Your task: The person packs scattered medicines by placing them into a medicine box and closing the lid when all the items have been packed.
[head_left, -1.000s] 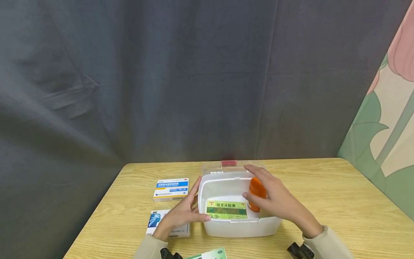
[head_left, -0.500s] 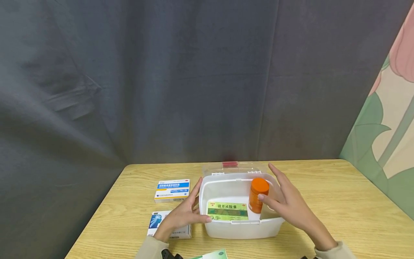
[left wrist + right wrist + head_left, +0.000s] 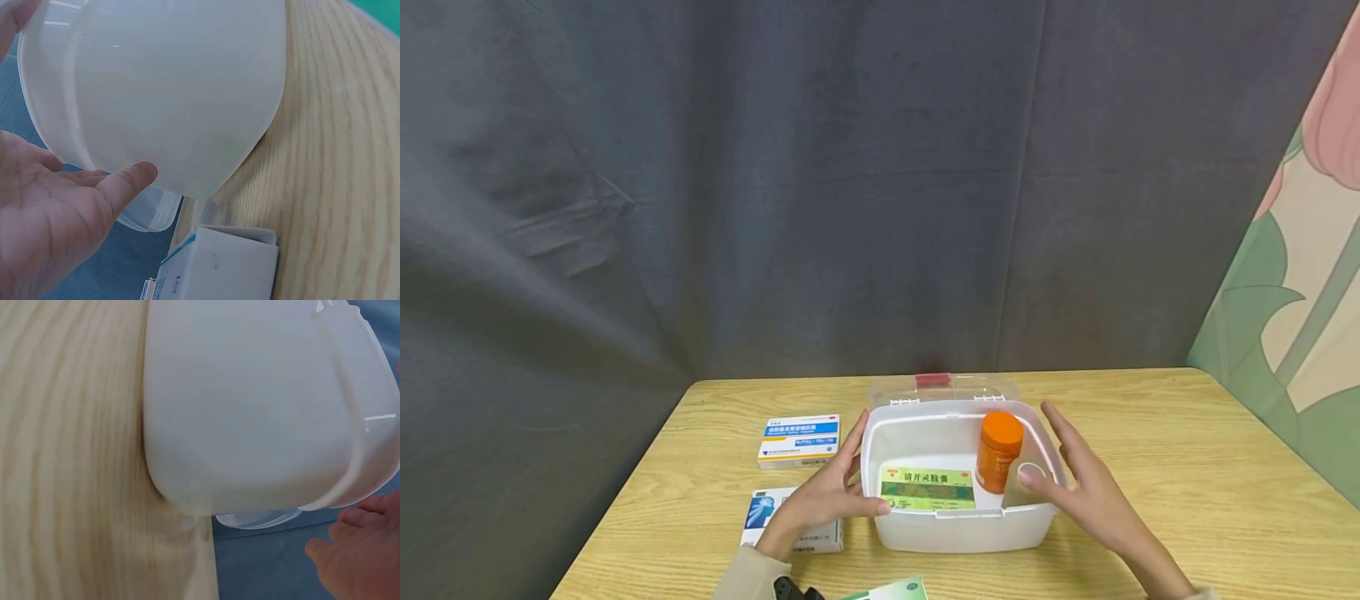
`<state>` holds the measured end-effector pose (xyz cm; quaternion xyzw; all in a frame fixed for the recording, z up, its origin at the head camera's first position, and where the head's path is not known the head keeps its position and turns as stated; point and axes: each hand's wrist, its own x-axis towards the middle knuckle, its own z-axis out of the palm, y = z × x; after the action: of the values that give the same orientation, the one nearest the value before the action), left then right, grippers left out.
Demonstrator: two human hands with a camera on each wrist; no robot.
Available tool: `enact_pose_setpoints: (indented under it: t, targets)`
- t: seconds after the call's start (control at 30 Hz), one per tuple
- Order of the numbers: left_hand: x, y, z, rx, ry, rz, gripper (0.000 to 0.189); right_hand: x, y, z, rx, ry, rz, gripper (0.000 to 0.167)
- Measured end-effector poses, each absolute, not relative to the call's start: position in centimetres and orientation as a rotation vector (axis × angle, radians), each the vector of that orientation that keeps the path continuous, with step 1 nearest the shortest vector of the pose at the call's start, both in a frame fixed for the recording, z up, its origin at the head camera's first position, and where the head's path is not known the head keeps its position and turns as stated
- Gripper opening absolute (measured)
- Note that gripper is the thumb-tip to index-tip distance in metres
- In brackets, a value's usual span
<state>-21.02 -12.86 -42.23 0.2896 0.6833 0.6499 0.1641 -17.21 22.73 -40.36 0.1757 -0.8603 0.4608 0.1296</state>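
A white plastic box [image 3: 955,533] stands open with its clear lid [image 3: 887,388] folded back behind it. My left hand [image 3: 827,498] holds the box's left end, thumb at the front rim and fingers along the side. Inside, a green-yellow medicine carton [image 3: 927,489] lies flat, and an orange pill bottle [image 3: 998,450] stands upright right of it. Beside the bottle is a brownish cylinder [image 3: 1015,493] with a pale round rim; my right thumb overlaps its top. My right hand [image 3: 1093,496] is spread at the box's right end, fingers outside the wall.
Left of the box lie a blue-and-white medicine carton [image 3: 798,440] and a white carton with a blue picture [image 3: 763,510], partly behind the left hand. A green-and-white carton [image 3: 898,590] shows at the bottom edge. A dark curtain [image 3: 850,208] hangs behind the wooden table [image 3: 1150,433].
My right hand has moved from around the orange bottle to the right end of the box, leaving the bottle standing inside. The left hand has stayed at the box's left end.
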Motion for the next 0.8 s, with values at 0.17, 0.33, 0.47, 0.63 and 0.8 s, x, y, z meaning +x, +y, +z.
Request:
enact_pose_setpoints:
  t: [0.17,0.33,0.47,0.63,0.8]
  targets:
    - [-21.0,-12.8,-42.2,0.822,1.948,1.855,0.116,-17.2,22.9,-41.0,0.583,-2.437,1.404,0.093]
    - [-21.0,-12.8,-42.2,0.829,1.949,1.852,0.116,-17.3,23.0,-41.4,0.659,-2.387,1.512,0.095]
    - [-21.0,-12.8,-42.2,0.833,1.948,1.851,0.118,-17.4,23.1,-41.6,0.697,-2.372,1.632,0.097]
    - [-21.0,-12.8,-42.2,0.837,1.951,1.849,0.119,-17.6,23.2,-42.1,0.725,-2.343,1.765,0.1]
    - [-21.1,-12.9,-42.2,0.843,1.944,1.854,0.118,-17.8,23.3,-42.4,0.764,-2.308,1.811,0.1]
